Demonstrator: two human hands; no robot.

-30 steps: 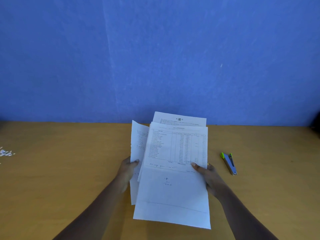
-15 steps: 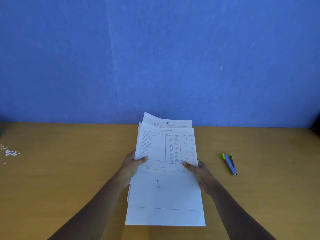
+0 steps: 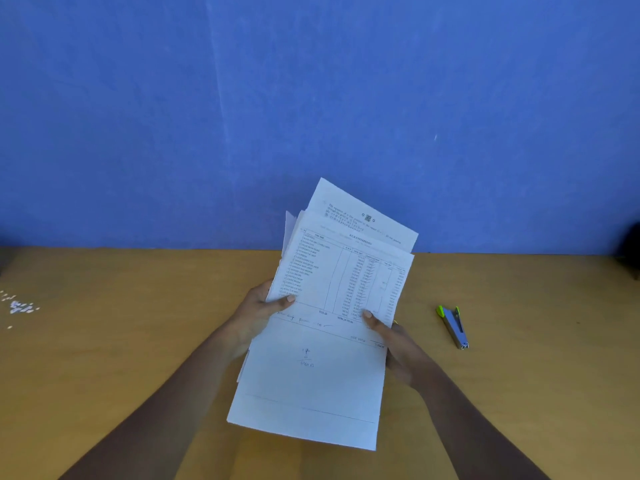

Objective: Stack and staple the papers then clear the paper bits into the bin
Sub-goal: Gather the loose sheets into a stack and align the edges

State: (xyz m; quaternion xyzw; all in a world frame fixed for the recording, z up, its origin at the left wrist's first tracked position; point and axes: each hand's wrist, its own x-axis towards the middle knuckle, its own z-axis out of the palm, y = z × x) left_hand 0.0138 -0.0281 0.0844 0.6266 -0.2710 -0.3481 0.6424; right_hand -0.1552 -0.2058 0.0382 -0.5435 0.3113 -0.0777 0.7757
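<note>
Both the left hand (image 3: pixel 258 315) and right hand (image 3: pixel 398 344) grip a tilted stack of printed papers (image 3: pixel 322 341) above the wooden table (image 3: pixel 138 341), a stapler (image 3: pixel 453 326) lying right.

Your two bare forearms, no sleeves in view, your left hand (image 3: pixel 258 315) unadorned, your right hand (image 3: pixel 398 344) with a small yellow band at one finger

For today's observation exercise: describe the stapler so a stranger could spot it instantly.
Start at the wooden tabletop below the blue wall. Look right of the held white paper sheets, beyond the right hand. The small grey stapler with lime-green ends lies alone there.
</note>
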